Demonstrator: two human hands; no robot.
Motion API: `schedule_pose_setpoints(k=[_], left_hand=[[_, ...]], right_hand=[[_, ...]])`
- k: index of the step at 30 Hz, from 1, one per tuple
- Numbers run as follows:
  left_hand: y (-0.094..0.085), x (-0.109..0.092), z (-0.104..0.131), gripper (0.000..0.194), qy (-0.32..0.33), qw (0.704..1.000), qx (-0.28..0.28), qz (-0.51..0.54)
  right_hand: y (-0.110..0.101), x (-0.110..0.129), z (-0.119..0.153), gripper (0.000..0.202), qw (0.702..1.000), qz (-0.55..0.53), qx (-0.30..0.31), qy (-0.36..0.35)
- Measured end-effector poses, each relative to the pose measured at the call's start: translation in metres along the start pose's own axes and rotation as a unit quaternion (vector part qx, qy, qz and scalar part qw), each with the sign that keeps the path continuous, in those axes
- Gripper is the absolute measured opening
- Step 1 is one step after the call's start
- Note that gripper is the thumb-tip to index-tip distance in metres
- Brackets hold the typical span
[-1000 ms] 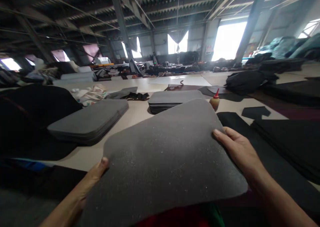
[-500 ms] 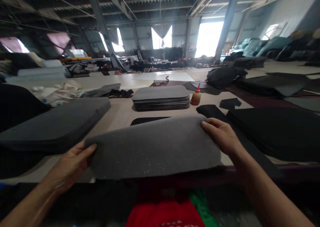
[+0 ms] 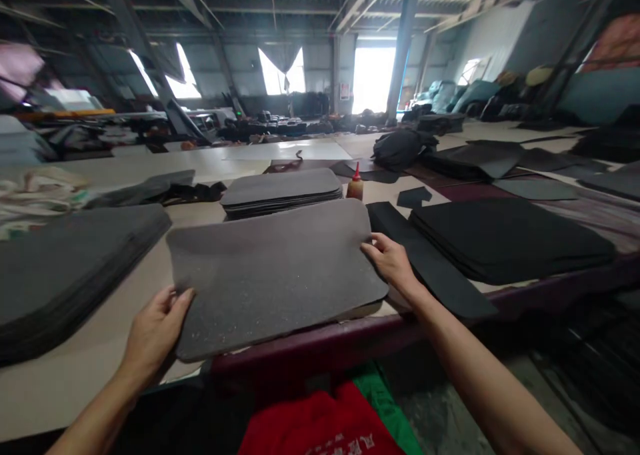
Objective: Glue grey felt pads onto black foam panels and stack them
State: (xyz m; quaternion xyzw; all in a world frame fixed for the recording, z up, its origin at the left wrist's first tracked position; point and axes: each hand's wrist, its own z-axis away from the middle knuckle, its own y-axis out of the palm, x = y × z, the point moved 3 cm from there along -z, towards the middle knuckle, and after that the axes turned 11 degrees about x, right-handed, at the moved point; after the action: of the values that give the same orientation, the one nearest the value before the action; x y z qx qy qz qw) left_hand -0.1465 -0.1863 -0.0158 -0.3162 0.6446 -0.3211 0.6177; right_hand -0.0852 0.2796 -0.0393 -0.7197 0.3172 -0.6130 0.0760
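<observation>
A dark grey flat sheet with rounded corners (image 3: 280, 275) is held between my two hands above the table's front edge. My left hand (image 3: 159, 321) pinches its left edge, thumb on the upper face. My right hand (image 3: 390, 258) grips the right edge near the far corner. Small pale specks dot the sheet's surface. Just behind it sits a neat stack of similar grey sheets (image 3: 280, 188), its front partly covered by the held one. A small bottle with a red pointed nozzle (image 3: 355, 185) stands right of that stack.
A thick stack of dark grey sheets (image 3: 75, 268) lies on the left. At right are a black stack (image 3: 515, 235) and a long black strip (image 3: 430, 261). Crumpled pale cloth (image 3: 45, 191) and a dark bundle (image 3: 400, 149) lie farther back. The pale table (image 3: 120, 348) ends in front of me.
The sheet is raised at its far edge and now tilts differently, covering the dark piece that showed behind it. My view has swung right, so the surroundings appear shifted left.
</observation>
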Motion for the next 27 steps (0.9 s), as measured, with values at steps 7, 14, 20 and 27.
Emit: schedule_pose_setpoints(k=[7, 14, 20, 27], left_hand=[[0.008, -0.007, 0.0, 0.044, -0.006, 1.0, 0.0, -0.013], [0.013, -0.014, -0.007, 0.045, 0.007, 1.0, 0.0, -0.02], [0.019, -0.012, -0.014, 0.046, 0.01, 0.999, 0.002, -0.03], [0.02, -0.009, -0.014, 0.045, 0.008, 0.999, 0.006, -0.052]], right_hand=[[0.004, -0.018, -0.005, 0.032, 0.999, 0.047, -0.008, 0.021], [0.002, -0.019, -0.005, 0.029, 0.996, 0.086, -0.009, 0.031], [0.0, -0.02, -0.006, 0.025, 0.992, 0.117, -0.009, 0.039], [0.002, -0.02, -0.006, 0.023, 0.985, 0.167, 0.004, 0.053]])
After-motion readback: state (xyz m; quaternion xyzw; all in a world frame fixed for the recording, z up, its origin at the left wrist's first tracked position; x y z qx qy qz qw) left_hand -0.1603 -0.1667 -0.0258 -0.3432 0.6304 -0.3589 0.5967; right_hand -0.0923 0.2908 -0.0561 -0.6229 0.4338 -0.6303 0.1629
